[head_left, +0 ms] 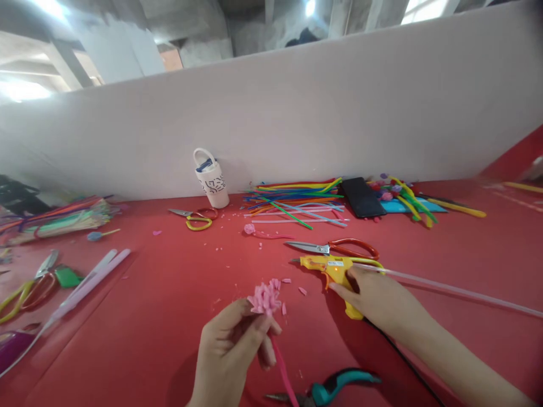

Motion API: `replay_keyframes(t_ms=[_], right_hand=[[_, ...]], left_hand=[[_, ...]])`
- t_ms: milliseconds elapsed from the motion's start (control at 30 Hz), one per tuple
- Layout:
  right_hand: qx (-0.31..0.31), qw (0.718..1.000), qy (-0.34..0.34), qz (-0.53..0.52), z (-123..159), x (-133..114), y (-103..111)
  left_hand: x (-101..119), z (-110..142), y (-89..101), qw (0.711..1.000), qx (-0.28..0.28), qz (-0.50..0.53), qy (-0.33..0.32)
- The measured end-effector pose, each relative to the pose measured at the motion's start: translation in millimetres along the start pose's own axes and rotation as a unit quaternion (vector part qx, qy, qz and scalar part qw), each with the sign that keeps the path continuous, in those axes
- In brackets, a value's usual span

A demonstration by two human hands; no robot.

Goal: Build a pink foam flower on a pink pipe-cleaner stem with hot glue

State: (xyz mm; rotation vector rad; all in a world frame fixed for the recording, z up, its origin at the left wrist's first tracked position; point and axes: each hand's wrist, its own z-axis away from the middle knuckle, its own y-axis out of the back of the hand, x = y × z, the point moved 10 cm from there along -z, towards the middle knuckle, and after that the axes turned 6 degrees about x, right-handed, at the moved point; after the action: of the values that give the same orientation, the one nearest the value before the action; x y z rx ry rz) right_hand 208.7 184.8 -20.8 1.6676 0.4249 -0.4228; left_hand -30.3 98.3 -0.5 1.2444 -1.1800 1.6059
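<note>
Open tabletop (pixel 148 305) centre-left, glue gun (pixel 338 272) blocking right, pliers (pixel 326 392) blocking front

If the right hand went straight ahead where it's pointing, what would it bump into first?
Most likely the yellow glue gun. The right hand is right at it and seems to touch it, though one picture can't show the depth for sure.

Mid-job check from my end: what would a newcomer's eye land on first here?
Probably the pink flower, held up in the left hand near the front centre of the bright red table. Next, the yellow glue gun to its right, with the right hand on it. Behind them, a multicoloured bundle of stems lies near the pale partition.
</note>
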Motion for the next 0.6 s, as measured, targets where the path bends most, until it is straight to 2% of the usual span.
replay_keyframes(t_ms=[133,233,300,400,433,500,600], right_hand=[[-0.029,0.99,-0.024,-0.139,-0.6,-1.2,-3.4],[-0.062,0.966,-0.038,-0.25,6.8,-5.3,-4.5],[-0.085,0.931,-0.079,-0.346,14.8,-6.1,-5.7],[-0.137,0.844,-0.17,-0.489,31.1,-10.4,-13.6],[-0.157,0.824,-0.184,-0.513,36.4,-15.1,-15.4],[-0.186,0.818,-0.171,-0.517,43.8,-27.0,-14.7],[-0.21,0.835,-0.128,-0.493,52.0,-42.0,-11.8]], left_hand=[[-13.6,-4.2,-10.3,0.995,-0.045,0.034,0.086],[-24.3,-5.5,-13.6,0.986,-0.063,0.06,0.142],[-28.4,-5.8,-14.1,0.981,-0.069,0.075,0.163],[-31.7,-6.6,-12.4,0.978,-0.064,0.092,0.178],[-33.2,-6.8,-11.8,0.976,-0.062,0.097,0.183],[-37.1,-7.1,-10.9,0.972,-0.058,0.11,0.2],[-44.1,-6.3,-12.2,0.96,-0.06,0.137,0.237]])
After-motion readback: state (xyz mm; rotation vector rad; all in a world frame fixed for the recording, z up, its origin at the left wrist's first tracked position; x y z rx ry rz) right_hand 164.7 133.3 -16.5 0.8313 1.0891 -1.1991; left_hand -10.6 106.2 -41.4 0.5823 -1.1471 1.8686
